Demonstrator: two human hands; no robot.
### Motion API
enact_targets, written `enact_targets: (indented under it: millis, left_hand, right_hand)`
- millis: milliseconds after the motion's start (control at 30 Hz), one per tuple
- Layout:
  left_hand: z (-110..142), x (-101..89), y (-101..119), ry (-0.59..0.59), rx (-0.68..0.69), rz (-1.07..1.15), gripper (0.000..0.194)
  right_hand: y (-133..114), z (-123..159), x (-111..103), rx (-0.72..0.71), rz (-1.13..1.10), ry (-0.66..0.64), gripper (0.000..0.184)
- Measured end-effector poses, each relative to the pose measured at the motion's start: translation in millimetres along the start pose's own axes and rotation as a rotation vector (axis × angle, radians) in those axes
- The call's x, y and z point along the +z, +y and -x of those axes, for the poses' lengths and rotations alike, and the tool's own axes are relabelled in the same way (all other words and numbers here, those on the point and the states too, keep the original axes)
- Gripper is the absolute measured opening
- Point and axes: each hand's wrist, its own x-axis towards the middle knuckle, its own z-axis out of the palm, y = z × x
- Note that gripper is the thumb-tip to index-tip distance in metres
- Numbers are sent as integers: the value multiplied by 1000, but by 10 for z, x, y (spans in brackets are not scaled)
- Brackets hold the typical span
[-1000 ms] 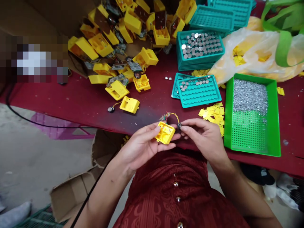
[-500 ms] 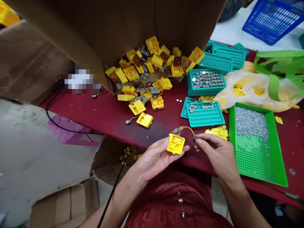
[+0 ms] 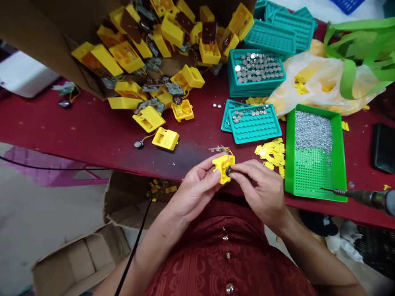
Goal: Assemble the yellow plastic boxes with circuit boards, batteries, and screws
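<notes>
My left hand point(image 3: 197, 187) grips a small yellow plastic case point(image 3: 222, 174), its hollow side facing up. Between the thumb and fingers of my right hand point(image 3: 257, 185) is a small round dark speaker point(image 3: 228, 170), held at the case's opening. Whether it is seated inside, I cannot tell. Thin wires run from the speaker to a small circuit board point(image 3: 218, 148) just beyond the case. On the red table beyond lie a similar yellow case point(image 3: 166, 138) and, wired to it, another round speaker point(image 3: 138, 144).
Yellow cases with boards point(image 3: 126, 57) spill from a large carton. Teal trays point(image 3: 257, 131) hold silver button cells. A green basket point(image 3: 341, 164) contains small metal screws, with a screwdriver tip point(image 3: 339, 192) over its corner. Flat yellow pieces point(image 3: 271, 152) lie beside it. An open carton point(image 3: 117, 197) stands below.
My right hand has brought the speaker leftward to the yellow case, which is now tilted in my left hand. The view has shifted downward and closer, bringing the screwdriver into sight.
</notes>
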Motion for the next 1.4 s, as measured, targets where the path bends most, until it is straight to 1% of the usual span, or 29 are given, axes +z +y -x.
enact_targets:
  millis: [167,333,433,500,600,633,700,767,867,1000,1200,1267,1333,1400]
  left_hand:
    - [32,-7,-16,29,19,-85,42]
    - [94,79,-31,43,44,-142,41]
    - [76,123,-49,54,69,-154,40]
    - [34,124,-57,92,82,-160,34]
    - [-24,100,-46,148,52,-158,25]
    - [-33,93,-37,159,43,-149,23]
    - [-35,86,-17,171,38,-126,22]
    - [-26,93,-4,168,40,-126,22]
    - [-15,112,-8,159,40,-222,30]
    - [-11,117,-29,177,73,-338,40]
    - [38,123,-37,141,48,-317,40]
    - [72,139,-23,106,23,-298,38]
    - [116,165,3,42,-28,-274,36]
    - [163,194,38,-29,-93,-236,33]
  right_hand:
    - [4,4,26,-61,79,-3,13]
    - [-19,37,95,-114,133,24,18]
    - [-13,55,146,-108,176,37,23]
    - [9,58,157,-76,148,-10,24]
    - [51,59,137,-16,15,-106,26]
    - [61,61,125,-4,-25,-118,27]
    - [66,68,103,14,-73,-94,27]
    - [57,76,81,34,-99,-31,26]
    - [45,82,43,70,-126,66,23]
    - [65,83,-3,98,-125,125,19]
    - [114,122,-18,126,-134,160,18]
    - [154,132,-15,156,-159,154,18]
    - [211,123,-3,232,-239,106,18]
    - [271,92,22,323,-410,4,23]
